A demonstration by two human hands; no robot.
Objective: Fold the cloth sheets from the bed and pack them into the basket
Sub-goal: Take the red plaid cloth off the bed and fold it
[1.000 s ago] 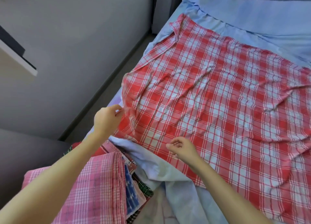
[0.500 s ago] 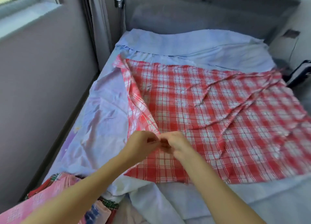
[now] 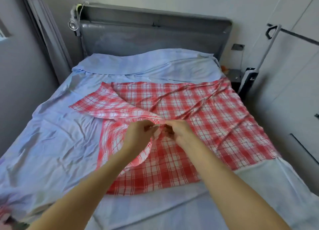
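a: where are the hands?

b: both meet over the middle of the red checked cloth [image 3: 198, 119]. the left hand [image 3: 138, 134] has its fingers curled around a gathered corner of it, pinching the fabric. the right hand [image 3: 177, 131] is curled the same way, gripping the edge right beside the left, so the two hands nearly touch.

a: how wide are they?

b: narrow, both closed on fabric. the exact fingertips are blurred.

a: and the cloth itself?

b: thin woven stuff, red and white plaid. its left part is lifted and turned over toward the centre, making a loose flap that runs from the far left corner down to the hands, with a curled loop hanging under the left wrist. the right part lies flat on the bed, crossed by long diagonal creases.

a: what is under it?

b: a pale blue bedsheet [image 3: 57, 136], smooth and slightly shiny, wrinkled, covering the mattress. a blue pillow [image 3: 143, 64] lies across the head end, against a grey padded headboard [image 3: 155, 34].

a: any container?

b: no basket can be made out. at the lower left corner sits a blurred bit of pink patterned fabric [image 3: 8, 214]; i cannot tell what it rests in.
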